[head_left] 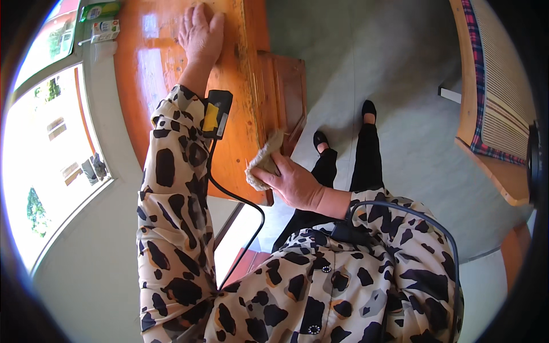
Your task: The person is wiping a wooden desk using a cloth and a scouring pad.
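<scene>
My left hand [201, 35] lies flat on the far part of an orange-brown wooden desk top [229, 137], its fingers spread and nothing in them. Worn and scratched patches show along the desk's right edge. At the desk's near right corner, my right hand [296, 182] grips a greyish-beige cloth [264, 164] between thumb and fingers. The cloth is bunched and hangs against the edge of the desk. Part of the fingers is hidden behind it.
A window [57, 148] is in the wall on the left. A green packet [100, 11] and a small white carton [106, 31] sit on the sill. Below the desk top is a wooden drawer unit [289, 86]. A wooden bed [480, 163] with a striped mat stands at the right.
</scene>
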The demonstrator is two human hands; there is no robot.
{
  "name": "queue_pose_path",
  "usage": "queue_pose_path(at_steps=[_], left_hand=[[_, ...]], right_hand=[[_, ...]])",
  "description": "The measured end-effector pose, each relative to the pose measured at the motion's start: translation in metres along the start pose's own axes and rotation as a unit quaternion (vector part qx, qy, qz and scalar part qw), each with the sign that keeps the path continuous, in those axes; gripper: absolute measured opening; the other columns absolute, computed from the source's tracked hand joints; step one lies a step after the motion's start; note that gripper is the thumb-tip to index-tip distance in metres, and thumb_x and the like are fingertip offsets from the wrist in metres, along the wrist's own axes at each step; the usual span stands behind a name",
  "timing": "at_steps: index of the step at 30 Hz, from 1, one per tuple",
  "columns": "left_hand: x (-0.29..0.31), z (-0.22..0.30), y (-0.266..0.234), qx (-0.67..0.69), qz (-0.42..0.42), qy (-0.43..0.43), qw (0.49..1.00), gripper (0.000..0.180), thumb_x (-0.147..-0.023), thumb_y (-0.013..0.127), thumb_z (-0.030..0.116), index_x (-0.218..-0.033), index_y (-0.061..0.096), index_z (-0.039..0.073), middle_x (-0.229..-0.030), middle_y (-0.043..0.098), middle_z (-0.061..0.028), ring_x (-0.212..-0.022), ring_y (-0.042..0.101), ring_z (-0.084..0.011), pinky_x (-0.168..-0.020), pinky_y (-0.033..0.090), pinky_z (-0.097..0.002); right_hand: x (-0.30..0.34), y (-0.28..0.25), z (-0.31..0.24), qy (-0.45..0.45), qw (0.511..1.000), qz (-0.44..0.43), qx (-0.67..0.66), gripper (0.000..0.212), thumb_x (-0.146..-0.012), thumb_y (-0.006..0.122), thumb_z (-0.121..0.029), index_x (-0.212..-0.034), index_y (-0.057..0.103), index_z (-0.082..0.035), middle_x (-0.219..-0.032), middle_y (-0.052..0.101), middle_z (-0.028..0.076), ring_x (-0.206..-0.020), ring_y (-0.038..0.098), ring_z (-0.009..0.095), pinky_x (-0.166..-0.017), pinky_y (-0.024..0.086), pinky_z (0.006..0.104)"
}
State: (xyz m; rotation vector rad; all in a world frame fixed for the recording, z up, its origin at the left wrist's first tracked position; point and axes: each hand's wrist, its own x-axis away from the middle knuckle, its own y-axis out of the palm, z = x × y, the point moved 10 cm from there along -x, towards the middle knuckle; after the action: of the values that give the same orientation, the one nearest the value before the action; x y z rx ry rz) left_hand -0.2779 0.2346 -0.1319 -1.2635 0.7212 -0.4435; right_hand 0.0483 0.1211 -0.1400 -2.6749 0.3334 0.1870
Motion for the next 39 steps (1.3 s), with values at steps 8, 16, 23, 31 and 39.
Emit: queue_pose_path(at_steps=[8, 16, 23, 31, 39], left_hand=[[0.148, 0.047, -0.046, 0.122, -0.062, 0.125, 0.983, 0.047, -0.093, 0.052, 0.035, -0.131, 0.052, 0.008, -0.14, 0.047, -0.0158, -0.133, 0.039, -0.0348, -0.11, 0.028, -0.045], [0.211, 0.035, -0.061, 0.038, -0.068, 0.106, 0.991, 0.053, -0.093, 0.05, 0.027, -0.142, 0.04, 0.008, -0.15, 0.035, -0.0143, -0.143, 0.025, -0.0321, -0.116, 0.017, -0.0462], [0.21, 0.04, -0.062, 0.059, -0.037, 0.135, 0.988, 0.05, -0.091, 0.052, 0.022, -0.137, 0.046, 0.004, -0.145, 0.042, -0.0173, -0.139, 0.032, -0.034, -0.114, 0.022, -0.0462], [0.211, 0.043, -0.056, 0.023, -0.065, 0.119, 0.99, 0.047, -0.095, 0.045, 0.023, -0.138, 0.046, 0.004, -0.146, 0.042, -0.015, -0.138, 0.034, -0.0332, -0.114, 0.023, -0.0441], [0.211, 0.046, -0.068, 0.03, -0.079, 0.114, 0.99, 0.048, -0.092, 0.048, 0.018, -0.137, 0.047, 0.002, -0.145, 0.042, -0.0182, -0.137, 0.034, -0.0376, -0.114, 0.023, -0.0468]], right_hand=[[-0.079, -0.093, 0.07, 0.062, 0.978, 0.196, 0.042, 0.033, -0.088, 0.06, -0.021, -0.12, 0.061, -0.017, -0.09, 0.056, 0.015, -0.074, 0.06, 0.037, -0.065, 0.051, 0.0446], [0.024, 0.014, 0.006, 0.065, 0.998, -0.004, 0.023, 0.03, -0.086, 0.059, -0.02, -0.116, 0.063, -0.023, -0.088, 0.051, 0.013, -0.068, 0.059, 0.03, -0.062, 0.052, 0.0418], [0.119, 0.091, 0.045, 0.036, 0.963, -0.256, -0.072, 0.031, -0.085, 0.06, -0.02, -0.115, 0.065, -0.019, -0.098, 0.062, 0.013, -0.087, 0.065, 0.03, -0.078, 0.052, 0.038], [0.02, -0.041, 0.165, 0.221, 0.896, 0.301, -0.239, 0.042, -0.09, 0.054, -0.021, -0.129, 0.054, -0.005, -0.116, 0.063, 0.02, -0.104, 0.062, 0.032, -0.093, 0.047, 0.0367], [-0.048, -0.015, 0.182, 0.211, 0.94, 0.256, -0.084, 0.045, -0.087, 0.054, -0.011, -0.132, 0.053, -0.009, -0.117, 0.056, 0.025, -0.108, 0.054, 0.042, -0.093, 0.045, 0.0454]])
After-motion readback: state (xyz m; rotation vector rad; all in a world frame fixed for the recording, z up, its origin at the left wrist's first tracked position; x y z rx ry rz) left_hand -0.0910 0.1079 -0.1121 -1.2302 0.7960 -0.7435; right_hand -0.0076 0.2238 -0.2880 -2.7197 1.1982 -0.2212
